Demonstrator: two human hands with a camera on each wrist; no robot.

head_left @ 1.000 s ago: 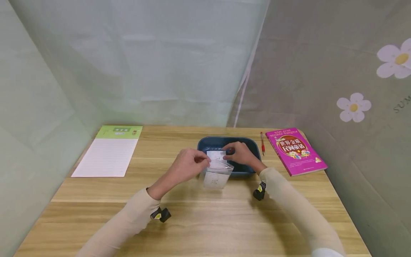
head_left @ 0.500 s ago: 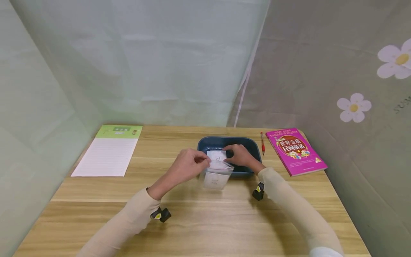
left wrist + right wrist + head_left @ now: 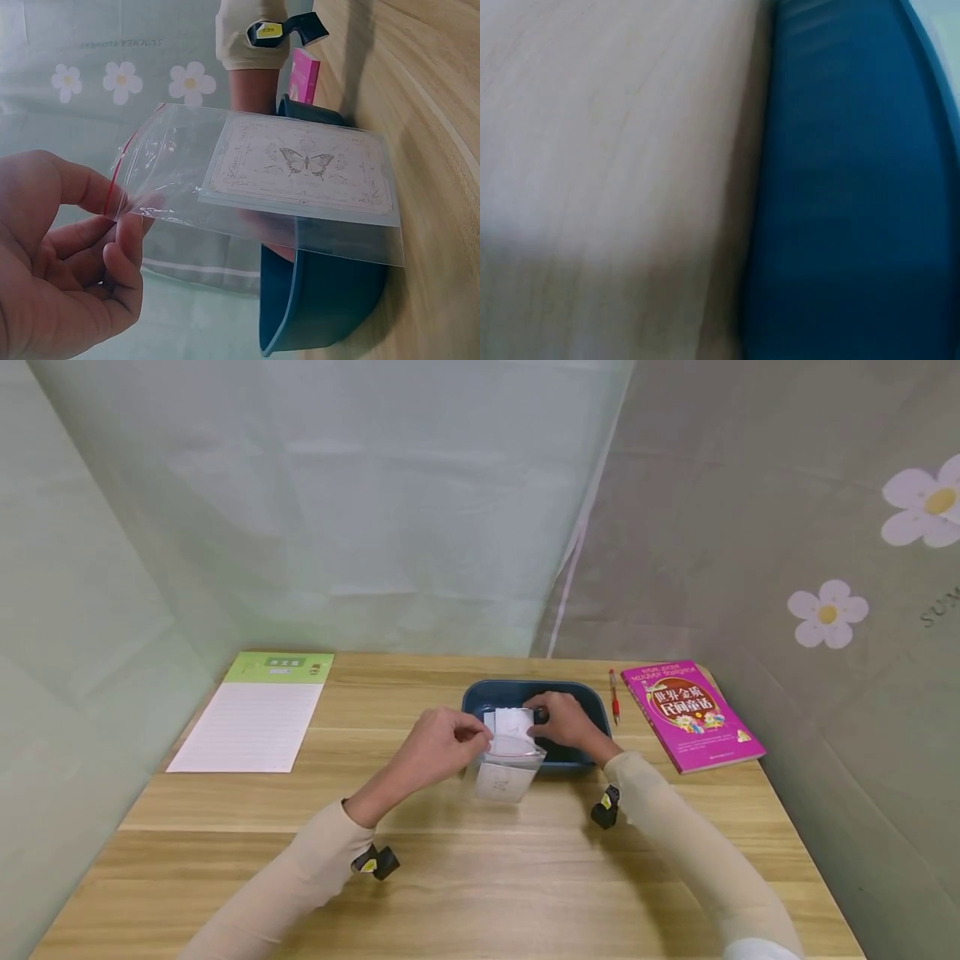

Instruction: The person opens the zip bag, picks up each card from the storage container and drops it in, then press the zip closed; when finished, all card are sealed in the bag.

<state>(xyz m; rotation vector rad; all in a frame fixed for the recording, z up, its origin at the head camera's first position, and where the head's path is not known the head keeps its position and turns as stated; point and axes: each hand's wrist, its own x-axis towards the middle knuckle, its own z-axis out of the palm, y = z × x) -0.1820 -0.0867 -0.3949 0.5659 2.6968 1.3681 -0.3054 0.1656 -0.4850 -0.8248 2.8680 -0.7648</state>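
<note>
Pinching the clear bag [image 3: 178, 159] by its mouth, likely the surest hold on light, slippery film, the left hand [image 3: 441, 743] suspends it near the blue bin [image 3: 330, 300] while the right hand [image 3: 564, 720] pinches a card [image 3: 513, 724].

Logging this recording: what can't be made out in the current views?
Print on the loose white card: head view, too small.
Right hand: left wrist view, partly hidden by the butterfly card and blue bin.
Wall lettering: head view, cut by right edge.
Table detail: right wrist view, blurred.
</note>
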